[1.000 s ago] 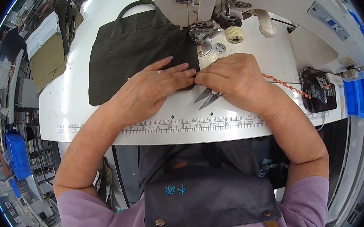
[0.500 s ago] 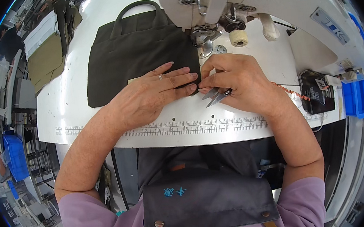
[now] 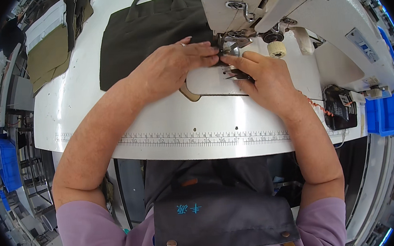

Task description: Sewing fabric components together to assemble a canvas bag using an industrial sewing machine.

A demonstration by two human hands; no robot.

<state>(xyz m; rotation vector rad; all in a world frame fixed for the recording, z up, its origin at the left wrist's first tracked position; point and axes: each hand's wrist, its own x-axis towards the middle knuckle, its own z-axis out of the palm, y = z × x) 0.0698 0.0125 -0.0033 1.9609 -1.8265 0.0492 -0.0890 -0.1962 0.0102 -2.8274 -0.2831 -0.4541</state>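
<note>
The dark olive fabric tote bag with looped handles lay flat on the white sewing-machine table, its near corner under the needle. The left hand pressed it, fingers extended; the right hand apparently pinched the edge while holding small metal snips. Stitching appeared unfinished.

blue bins, folded olive fabric, black box.

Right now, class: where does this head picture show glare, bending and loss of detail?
Head view: glare whitens the table near its ruler edge; that edge bows with fisheye bending; black corners ring the picture; the dark bag keeps little detail; both hands look sharp.
</note>
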